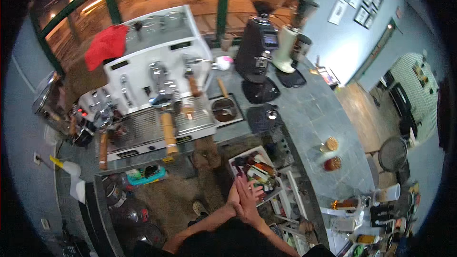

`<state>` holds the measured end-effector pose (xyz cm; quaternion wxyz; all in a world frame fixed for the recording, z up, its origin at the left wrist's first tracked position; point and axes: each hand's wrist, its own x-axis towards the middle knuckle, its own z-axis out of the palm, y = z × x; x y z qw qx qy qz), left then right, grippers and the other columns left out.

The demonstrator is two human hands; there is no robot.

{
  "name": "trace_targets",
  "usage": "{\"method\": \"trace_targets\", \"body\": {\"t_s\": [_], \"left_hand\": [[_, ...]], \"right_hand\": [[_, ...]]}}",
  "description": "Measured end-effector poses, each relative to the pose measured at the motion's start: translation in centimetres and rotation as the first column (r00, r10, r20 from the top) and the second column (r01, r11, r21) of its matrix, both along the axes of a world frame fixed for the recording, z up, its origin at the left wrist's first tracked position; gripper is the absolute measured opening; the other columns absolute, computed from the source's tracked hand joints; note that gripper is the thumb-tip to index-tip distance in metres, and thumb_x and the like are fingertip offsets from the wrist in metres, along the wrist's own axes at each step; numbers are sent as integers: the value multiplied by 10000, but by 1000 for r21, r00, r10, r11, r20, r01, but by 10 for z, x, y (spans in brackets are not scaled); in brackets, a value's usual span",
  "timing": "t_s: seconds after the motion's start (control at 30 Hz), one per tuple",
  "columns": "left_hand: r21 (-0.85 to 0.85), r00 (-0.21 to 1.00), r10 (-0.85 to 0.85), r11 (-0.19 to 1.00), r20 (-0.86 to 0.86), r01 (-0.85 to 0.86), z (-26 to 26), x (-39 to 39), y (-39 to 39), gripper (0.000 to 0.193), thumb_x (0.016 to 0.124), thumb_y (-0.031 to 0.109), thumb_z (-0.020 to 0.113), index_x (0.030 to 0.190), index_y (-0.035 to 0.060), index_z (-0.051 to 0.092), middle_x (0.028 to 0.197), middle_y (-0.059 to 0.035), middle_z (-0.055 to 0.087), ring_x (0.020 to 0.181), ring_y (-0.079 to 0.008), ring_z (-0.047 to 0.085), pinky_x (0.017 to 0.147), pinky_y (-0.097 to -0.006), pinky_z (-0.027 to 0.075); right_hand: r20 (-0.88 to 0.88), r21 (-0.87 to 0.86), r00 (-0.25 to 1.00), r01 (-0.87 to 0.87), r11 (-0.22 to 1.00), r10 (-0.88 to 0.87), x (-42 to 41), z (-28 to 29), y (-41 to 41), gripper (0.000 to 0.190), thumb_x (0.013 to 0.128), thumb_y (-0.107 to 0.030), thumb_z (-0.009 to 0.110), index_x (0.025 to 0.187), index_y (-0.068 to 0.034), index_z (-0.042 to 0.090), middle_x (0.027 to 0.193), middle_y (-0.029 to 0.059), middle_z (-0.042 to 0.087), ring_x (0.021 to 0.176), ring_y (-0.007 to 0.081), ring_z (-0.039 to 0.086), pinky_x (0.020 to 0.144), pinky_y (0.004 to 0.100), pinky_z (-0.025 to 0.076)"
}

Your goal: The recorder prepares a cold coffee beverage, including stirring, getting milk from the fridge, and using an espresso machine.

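In front of my body, my left hand (233,195) and my right hand (247,200) are pressed palm to palm. Their fingers stretch forward, some of them spread, and the tips are blurred. I see no object held; the space between the palms is hidden. Just beyond and below the fingers lies a white tray (234,164) packed with several bottles and packets (262,173). Ahead to the left stands a white espresso machine (142,67), with a wooden-handled portafilter (168,128) jutting towards me.
A red cloth (107,44) hangs over the machine's corner. Right of it stand a black coffee grinder (255,50) and a pale grinder (287,48). Two small drinks, one a cork-topped glass (331,144), the other a reddish glass (332,164), rest on the grey counter (321,114). A knock box (225,110) adjoins the machine.
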<state>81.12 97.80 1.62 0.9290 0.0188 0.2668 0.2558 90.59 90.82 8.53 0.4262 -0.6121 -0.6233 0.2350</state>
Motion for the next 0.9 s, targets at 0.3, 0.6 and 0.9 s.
{"method": "trace_targets", "body": {"t_s": [0.3,0.6,0.9], "left_hand": [[643,996,59,761,64,-87,111,-215,35,745,1082,576,416,1524,-24,410,1488,-236,523,1393,-349,516,1188,-547,389],[528,919,330,831,-214,-175,87,-287,27,575,1093,481,472,1394,-2,549,1268,-177,647,1218,-307,626,1081,-520,493],[448,952,250,882,-174,-150,65,-299,31,601,1088,504,464,1393,-7,550,1263,-172,661,1220,-318,631,1080,-524,492]], "right_hand": [[-130,-66,963,231,971,-238,-98,18,161,375,1014,-164,662,1317,57,638,788,154,708,652,194,678,661,359,533],[-539,-335,828,-41,941,-156,-217,8,303,334,992,-316,716,815,-35,681,597,-7,566,513,96,547,491,277,439],[-525,-288,831,29,957,-184,-249,-5,321,613,1041,-501,581,639,-39,605,555,48,556,463,168,575,453,353,462]]}}
